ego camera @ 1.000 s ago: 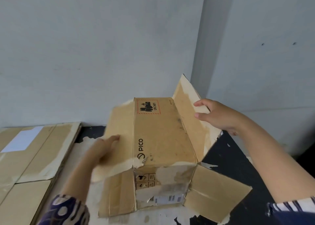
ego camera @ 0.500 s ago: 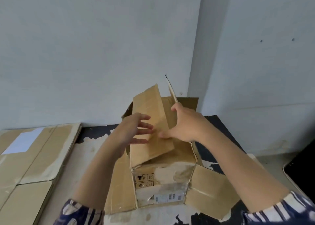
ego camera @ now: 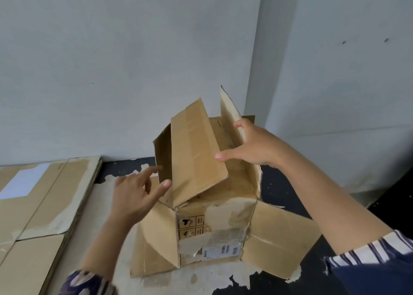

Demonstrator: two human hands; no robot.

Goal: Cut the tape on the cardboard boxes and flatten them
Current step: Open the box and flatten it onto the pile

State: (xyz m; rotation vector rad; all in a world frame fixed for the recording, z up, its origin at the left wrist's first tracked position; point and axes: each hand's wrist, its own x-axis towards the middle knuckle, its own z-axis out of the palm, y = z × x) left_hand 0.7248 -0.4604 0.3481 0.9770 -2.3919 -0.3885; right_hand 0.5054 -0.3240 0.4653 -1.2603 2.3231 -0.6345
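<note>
Cardboard box (ego camera: 214, 223) stands on the floor in front of me, close to the wall corner, its lower flaps already splayed out flat around its base. My right hand (ego camera: 252, 147) is on the tall right top flap (ego camera: 230, 120), thumb hooked over its edge and fingers spread, one fingertip reaching toward the left top flap (ego camera: 194, 151), which leans inward over the opening. My left hand (ego camera: 136, 192) hovers just beside that leaning flap with fingers loose and apart, gripping nothing (whether a fingertip touches the cardboard I cannot tell). To do this well, I reckon I should swing both top flaps fully outward first, then push opposite corners of the body toward each other so it folds along its creases rather than buckling. Flattened boxes (ego camera: 33, 196) lie stacked to my left, where this one likely belongs.
</note>
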